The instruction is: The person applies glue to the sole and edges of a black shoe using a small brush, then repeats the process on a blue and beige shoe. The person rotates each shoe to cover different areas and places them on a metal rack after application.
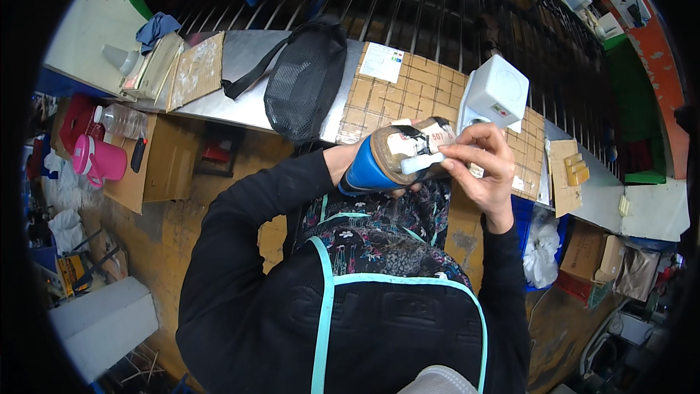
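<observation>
A blue shoe (368,169) with a tan underside rests above my lap, bottom turned up. Pale patches and a black mark show on that underside. My left hand (341,163) grips the shoe from the left and below, with most of its fingers hidden behind it. Between the thumb and fingers of my right hand (485,166) is a small white brush-like tool (421,163); its tip lies over the underside. Just beyond my right hand stands a white plastic container (497,89) on the bench edge.
A gridded brown board (430,91) covers the bench ahead, beside a black mesh bag (306,84). Metal bars (408,7) run behind. At left are a cardboard piece (197,69) and a pink bucket (102,159); at right, yellow blocks (576,169) and a blue bin (526,220).
</observation>
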The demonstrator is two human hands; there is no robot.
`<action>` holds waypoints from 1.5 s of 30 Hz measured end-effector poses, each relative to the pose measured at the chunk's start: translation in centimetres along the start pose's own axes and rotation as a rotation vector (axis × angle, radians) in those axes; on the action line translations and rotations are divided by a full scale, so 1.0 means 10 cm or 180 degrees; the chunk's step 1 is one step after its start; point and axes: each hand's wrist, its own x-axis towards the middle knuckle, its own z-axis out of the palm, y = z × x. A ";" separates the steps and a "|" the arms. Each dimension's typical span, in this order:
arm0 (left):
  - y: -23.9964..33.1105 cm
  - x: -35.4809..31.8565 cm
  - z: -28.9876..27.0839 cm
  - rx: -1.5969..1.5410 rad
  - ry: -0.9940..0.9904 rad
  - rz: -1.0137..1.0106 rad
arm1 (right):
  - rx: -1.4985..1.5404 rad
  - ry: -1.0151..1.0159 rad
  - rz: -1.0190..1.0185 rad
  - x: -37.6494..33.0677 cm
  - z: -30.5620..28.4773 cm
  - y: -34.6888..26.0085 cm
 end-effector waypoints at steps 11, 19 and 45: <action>-0.46 0.19 -0.53 -0.1227 -0.1265 -0.1438 | 0.0685 -0.1092 0.0142 0.14 0.01 0.23; -0.71 0.36 -0.68 -0.1784 -0.1464 -0.2213 | 0.0583 -0.1244 -0.0154 0.14 0.00 0.42; -0.88 0.41 -0.96 -0.1979 -0.1792 -0.2446 | -0.0826 -0.1211 -0.0447 -0.05 -0.21 0.15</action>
